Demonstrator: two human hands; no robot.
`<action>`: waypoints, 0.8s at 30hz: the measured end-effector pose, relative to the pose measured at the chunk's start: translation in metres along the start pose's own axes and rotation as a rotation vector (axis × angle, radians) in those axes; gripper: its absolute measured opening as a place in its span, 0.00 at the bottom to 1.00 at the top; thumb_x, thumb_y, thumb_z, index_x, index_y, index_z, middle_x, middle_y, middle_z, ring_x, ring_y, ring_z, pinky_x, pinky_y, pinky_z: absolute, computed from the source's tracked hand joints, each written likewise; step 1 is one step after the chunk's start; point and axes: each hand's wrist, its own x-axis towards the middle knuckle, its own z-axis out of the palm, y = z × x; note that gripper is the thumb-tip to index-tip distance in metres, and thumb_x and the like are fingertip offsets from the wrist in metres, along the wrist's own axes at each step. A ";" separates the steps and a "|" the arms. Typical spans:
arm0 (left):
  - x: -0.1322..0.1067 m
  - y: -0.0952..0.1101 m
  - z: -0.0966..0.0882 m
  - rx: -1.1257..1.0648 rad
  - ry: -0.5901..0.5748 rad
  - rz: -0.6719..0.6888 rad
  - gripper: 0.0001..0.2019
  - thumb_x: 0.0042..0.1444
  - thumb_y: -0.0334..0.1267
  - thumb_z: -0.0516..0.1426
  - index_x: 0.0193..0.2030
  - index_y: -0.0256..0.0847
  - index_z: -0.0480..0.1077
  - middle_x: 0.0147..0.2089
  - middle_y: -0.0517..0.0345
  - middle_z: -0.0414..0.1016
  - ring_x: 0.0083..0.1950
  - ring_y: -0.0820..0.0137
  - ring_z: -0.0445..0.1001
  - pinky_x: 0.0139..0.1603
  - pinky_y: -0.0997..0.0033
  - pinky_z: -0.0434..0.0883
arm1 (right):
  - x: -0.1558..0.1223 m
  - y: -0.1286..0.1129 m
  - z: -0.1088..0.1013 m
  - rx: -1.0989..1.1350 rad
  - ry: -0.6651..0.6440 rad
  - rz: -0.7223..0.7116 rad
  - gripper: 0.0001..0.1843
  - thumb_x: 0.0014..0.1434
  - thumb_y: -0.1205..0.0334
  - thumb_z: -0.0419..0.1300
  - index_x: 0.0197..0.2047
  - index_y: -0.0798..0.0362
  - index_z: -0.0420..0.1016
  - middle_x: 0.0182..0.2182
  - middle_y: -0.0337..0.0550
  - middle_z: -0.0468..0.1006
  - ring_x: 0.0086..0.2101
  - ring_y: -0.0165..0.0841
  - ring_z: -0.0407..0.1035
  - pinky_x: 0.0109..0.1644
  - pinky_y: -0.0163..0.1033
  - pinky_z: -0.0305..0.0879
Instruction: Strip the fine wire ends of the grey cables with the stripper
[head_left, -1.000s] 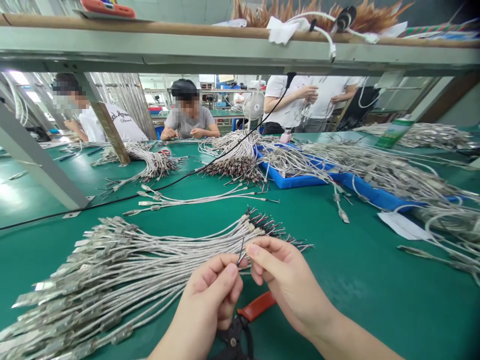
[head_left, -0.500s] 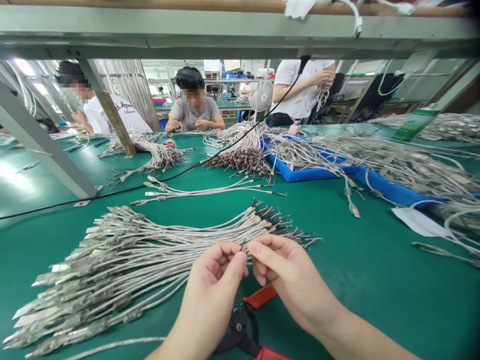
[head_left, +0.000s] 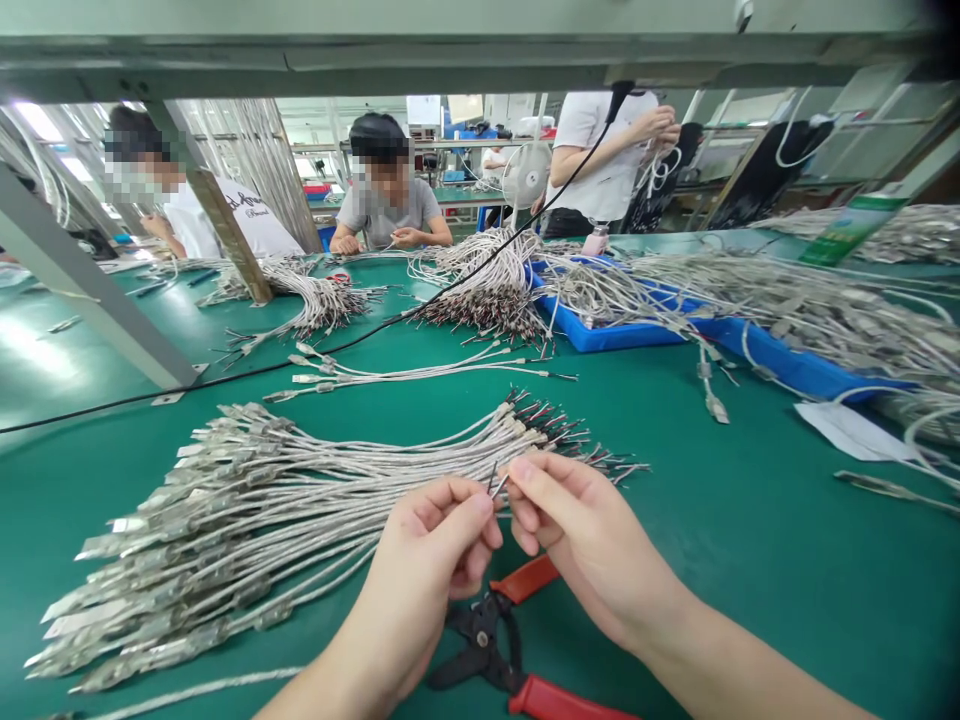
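A long factory room stretches away under strip lights, with a green-matted workbench (head_left: 750,580) running across the frame. At the upper left, a seated worker in a white T-shirt (head_left: 240,225) bends over the bench, and a second seated worker in a grey T-shirt (head_left: 390,210) sits at upper centre. A standing worker in a white shirt (head_left: 600,150) handles a loop of cable near a white desk fan (head_left: 526,172). More cable heaps over a blue plastic tray (head_left: 611,338) at centre right.

In the head view, a bundle of silver braided cables (head_left: 285,510) fans across the lower left of the mat, flat metal connectors at one end and thin leads (head_left: 551,430) at the other. The cables look light and flexible but springy, and the leads look fine and easily bent, so they seem best taken close to their tips.

The left hand (head_left: 439,545) and right hand (head_left: 592,535) meet at lower centre, wrists angled inward. Thumbs and forefingers on both are closed, pinching a cable end (head_left: 495,487) between them, and the other fingers curl loosely. Red-handled wire strippers (head_left: 487,640) lie on the mat just below the hands.
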 end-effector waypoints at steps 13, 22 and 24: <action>0.005 0.004 -0.001 0.099 0.067 0.130 0.11 0.54 0.42 0.63 0.34 0.34 0.74 0.25 0.57 0.72 0.27 0.74 0.69 0.26 0.79 0.66 | -0.003 0.003 0.003 -0.087 -0.038 -0.004 0.10 0.60 0.55 0.64 0.40 0.53 0.76 0.22 0.35 0.71 0.25 0.29 0.64 0.29 0.33 0.62; 0.004 0.002 0.002 0.119 0.072 0.127 0.13 0.52 0.44 0.63 0.31 0.34 0.71 0.21 0.59 0.69 0.22 0.76 0.65 0.21 0.81 0.63 | -0.002 0.004 0.002 -0.198 -0.023 -0.064 0.08 0.60 0.56 0.64 0.38 0.52 0.75 0.21 0.34 0.71 0.24 0.29 0.65 0.30 0.34 0.63; 0.004 0.002 0.003 0.137 0.079 0.113 0.13 0.51 0.44 0.63 0.31 0.34 0.71 0.21 0.59 0.69 0.21 0.76 0.65 0.21 0.80 0.63 | -0.002 0.003 0.002 -0.229 0.002 -0.091 0.09 0.59 0.56 0.65 0.37 0.52 0.75 0.20 0.34 0.70 0.23 0.29 0.65 0.28 0.33 0.62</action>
